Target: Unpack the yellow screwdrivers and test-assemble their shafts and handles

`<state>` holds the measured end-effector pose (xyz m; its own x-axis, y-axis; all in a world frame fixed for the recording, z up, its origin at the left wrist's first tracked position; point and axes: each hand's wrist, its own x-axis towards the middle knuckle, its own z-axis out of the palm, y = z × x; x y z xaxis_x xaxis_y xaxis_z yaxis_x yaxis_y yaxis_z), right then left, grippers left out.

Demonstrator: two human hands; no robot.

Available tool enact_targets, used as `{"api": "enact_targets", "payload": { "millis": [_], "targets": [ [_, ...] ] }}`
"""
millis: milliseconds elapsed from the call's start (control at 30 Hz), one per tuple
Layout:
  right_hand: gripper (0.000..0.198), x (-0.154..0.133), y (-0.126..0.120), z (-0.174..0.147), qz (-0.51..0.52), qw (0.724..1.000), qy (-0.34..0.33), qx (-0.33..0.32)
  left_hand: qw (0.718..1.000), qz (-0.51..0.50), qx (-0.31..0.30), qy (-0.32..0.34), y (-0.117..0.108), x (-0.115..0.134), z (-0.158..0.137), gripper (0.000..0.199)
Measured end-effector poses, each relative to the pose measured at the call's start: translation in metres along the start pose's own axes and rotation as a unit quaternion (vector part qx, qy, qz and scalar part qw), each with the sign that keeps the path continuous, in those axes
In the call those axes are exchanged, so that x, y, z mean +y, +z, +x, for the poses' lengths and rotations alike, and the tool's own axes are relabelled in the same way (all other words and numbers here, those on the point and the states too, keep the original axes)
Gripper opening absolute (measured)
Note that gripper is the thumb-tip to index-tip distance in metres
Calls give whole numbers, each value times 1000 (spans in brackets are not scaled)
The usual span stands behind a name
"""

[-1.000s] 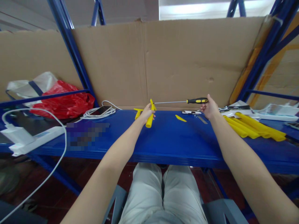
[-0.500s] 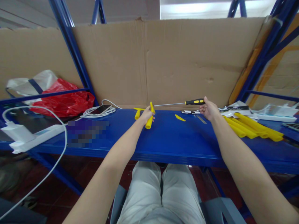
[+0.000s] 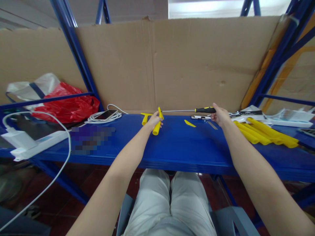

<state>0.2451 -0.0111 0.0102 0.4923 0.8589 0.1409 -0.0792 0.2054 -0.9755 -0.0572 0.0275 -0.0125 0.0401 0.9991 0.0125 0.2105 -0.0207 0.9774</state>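
My left hand (image 3: 154, 120) is closed around a yellow T-shaped tool with a tube-like handle (image 3: 156, 128), its head tilted upward. My right hand (image 3: 219, 115) grips the black and yellow handle of a long screwdriver (image 3: 204, 110). The screwdriver's shaft runs level to the left, and its tip meets the head of the yellow tool. A second yellow T-shaped tool (image 3: 145, 119) lies just left of my left hand. Between the hands, a flat yellow blade-shaped piece (image 3: 189, 123) and a thin metal strip (image 3: 212, 125) rest on the blue table.
Several yellow tubes (image 3: 265, 132) lie at the right, near a white power strip (image 3: 290, 122). At the left are a coiled white cable (image 3: 104, 116), a red plastic bag (image 3: 69, 103) and another power strip (image 3: 41, 146). A cardboard panel (image 3: 187, 65) stands behind the blue table (image 3: 182, 152).
My right hand's fingers have closed further around the screwdriver handle. The screwdriver and the yellow tool stay almost in place.
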Motion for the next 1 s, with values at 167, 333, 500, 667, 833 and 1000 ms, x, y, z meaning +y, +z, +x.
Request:
{"api": "enact_targets", "payload": {
  "millis": [167, 333, 500, 667, 833, 1000],
  "targets": [
    [41, -3, -1, 3, 35, 999, 29, 0, 1000, 1, -4, -1, 0, 0, -1, 70],
    [40, -8, -5, 5, 94, 990, 84, -63, 1000, 3, -12, -4, 0, 0, 1, 70],
    [34, -13, -3, -3, 137, 982, 92, -93, 1000, 2, -14, -11, 0, -1, 0, 71],
    [36, -10, -1, -3, 104, 988, 62, -92, 1000, -1, -9, -19, -1, -1, 1, 74],
    [38, -7, 0, 0, 80, 995, 34, -54, 1000, 0, -9, -23, -1, -1, 1, 74],
    [36, -6, 0, 0, 89, 995, 43, -28, 1000, 7, -16, -20, 0, 0, -1, 74]
  ]
}}
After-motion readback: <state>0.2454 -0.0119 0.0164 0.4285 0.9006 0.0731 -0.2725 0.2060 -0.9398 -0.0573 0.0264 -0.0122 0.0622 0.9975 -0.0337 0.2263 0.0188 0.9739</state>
